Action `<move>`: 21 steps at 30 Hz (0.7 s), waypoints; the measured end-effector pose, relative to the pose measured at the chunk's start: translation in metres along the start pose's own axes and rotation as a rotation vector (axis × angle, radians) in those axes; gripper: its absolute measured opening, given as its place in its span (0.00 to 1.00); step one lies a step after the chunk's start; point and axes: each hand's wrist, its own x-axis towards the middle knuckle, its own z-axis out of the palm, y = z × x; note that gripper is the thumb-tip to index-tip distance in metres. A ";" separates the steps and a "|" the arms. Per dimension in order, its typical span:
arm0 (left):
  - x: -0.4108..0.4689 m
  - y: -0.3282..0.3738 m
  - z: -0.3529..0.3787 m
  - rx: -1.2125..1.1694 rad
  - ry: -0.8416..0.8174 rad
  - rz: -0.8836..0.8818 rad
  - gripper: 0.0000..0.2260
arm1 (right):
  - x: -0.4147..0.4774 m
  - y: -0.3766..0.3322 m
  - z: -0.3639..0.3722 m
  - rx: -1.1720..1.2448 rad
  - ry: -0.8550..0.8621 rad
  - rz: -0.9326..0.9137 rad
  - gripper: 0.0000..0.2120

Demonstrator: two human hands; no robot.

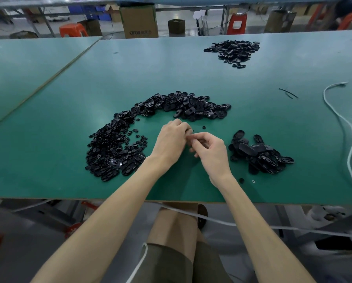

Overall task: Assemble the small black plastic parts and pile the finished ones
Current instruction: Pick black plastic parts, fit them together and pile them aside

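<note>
On the green table (pixel 252 123) a curved heap of loose black plastic parts (pixel 130 127) runs from front left to the centre back. My left hand (pixel 171 137) and my right hand (pixel 209 150) meet over the table's middle, fingers curled together around a small black part (pixel 190 131) that is mostly hidden. A smaller pile of oval black pieces (pixel 256 154) lies just right of my right hand. Another pile of black parts (pixel 233 50) sits far back on the right.
A white cord (pixel 346 127) snakes along the table's right side and under its front edge. A thin black strip (pixel 288 92) lies at the right. Two stray small pieces (pixel 241 180) rest near the front edge. Cardboard boxes (pixel 139 21) and red stools (pixel 236 23) stand beyond the table.
</note>
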 end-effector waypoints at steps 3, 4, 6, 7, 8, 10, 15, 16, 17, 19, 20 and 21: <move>-0.004 0.002 -0.002 -0.237 0.087 -0.146 0.10 | 0.000 0.001 -0.001 0.032 0.036 0.001 0.08; -0.004 0.001 -0.004 -0.352 0.100 -0.219 0.09 | 0.000 0.001 -0.001 0.050 0.047 0.001 0.08; -0.006 0.001 -0.008 -0.566 0.090 -0.335 0.09 | 0.001 0.002 -0.001 0.080 0.061 0.001 0.07; -0.008 0.001 -0.010 -0.649 0.073 -0.364 0.08 | 0.001 0.002 -0.001 0.091 0.066 0.001 0.07; -0.009 0.001 -0.011 -0.705 0.060 -0.374 0.09 | 0.001 0.002 -0.001 0.102 0.070 -0.001 0.06; -0.013 0.002 -0.015 -0.774 0.054 -0.375 0.09 | 0.001 0.002 -0.001 0.116 0.078 -0.004 0.06; -0.021 0.003 -0.023 -0.780 0.023 -0.334 0.08 | 0.002 0.003 -0.001 0.091 0.017 0.004 0.02; -0.024 0.002 -0.024 -0.735 0.008 -0.316 0.08 | 0.002 0.003 -0.001 0.080 0.006 0.004 0.02; -0.027 0.000 -0.026 -0.676 -0.005 -0.298 0.07 | 0.002 0.003 0.000 0.073 -0.001 0.002 0.01; -0.033 -0.005 -0.030 -0.557 -0.009 -0.273 0.06 | 0.001 0.003 0.000 0.082 -0.004 -0.001 0.02; -0.035 -0.008 -0.033 -0.502 0.004 -0.268 0.05 | 0.002 0.003 0.000 0.091 -0.001 -0.001 0.02; -0.036 -0.011 -0.038 -0.440 0.028 -0.264 0.05 | 0.002 0.003 -0.001 0.102 0.006 -0.001 0.02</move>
